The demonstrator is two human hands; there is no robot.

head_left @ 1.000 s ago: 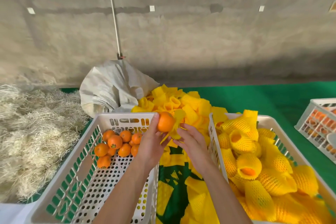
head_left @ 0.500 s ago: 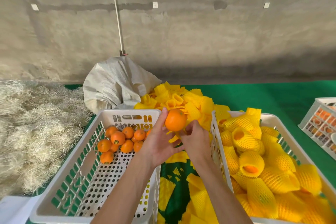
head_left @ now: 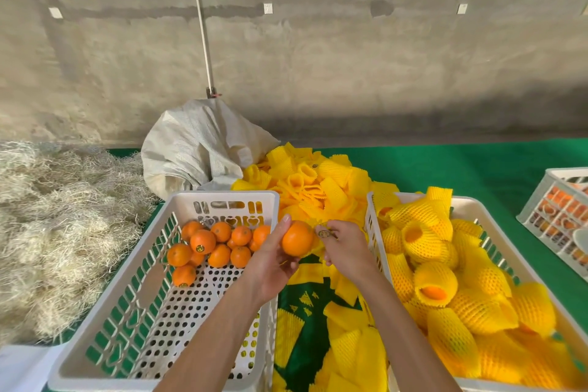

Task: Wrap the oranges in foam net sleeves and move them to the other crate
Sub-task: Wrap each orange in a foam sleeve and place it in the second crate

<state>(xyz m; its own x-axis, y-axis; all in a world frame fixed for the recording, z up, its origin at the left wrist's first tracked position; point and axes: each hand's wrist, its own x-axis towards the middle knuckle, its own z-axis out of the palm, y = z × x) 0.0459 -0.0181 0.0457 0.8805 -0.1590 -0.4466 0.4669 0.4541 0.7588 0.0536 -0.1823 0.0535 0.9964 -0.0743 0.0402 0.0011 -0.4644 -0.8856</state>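
Since a moment ago our left hand point(head_left: 270, 259) has lowered the orange point(head_left: 297, 239), its grip still round it between the crates. Our right hand point(head_left: 345, 247) pinches a yellow sleeve point(head_left: 319, 226). Beyond: bare oranges point(head_left: 211, 247) in the left crate point(head_left: 159, 312), wrapped ones in the right crate point(head_left: 477, 210).

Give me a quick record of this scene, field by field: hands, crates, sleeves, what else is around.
left hand: holds a bare orange between the crates
right hand: pinches a yellow sleeve beside the orange
left crate: about ten bare oranges at its far end
right crate: piled with sleeved oranges
loose sleeves: heaped behind and between the crates
sack: behind the left crate
straw: far left
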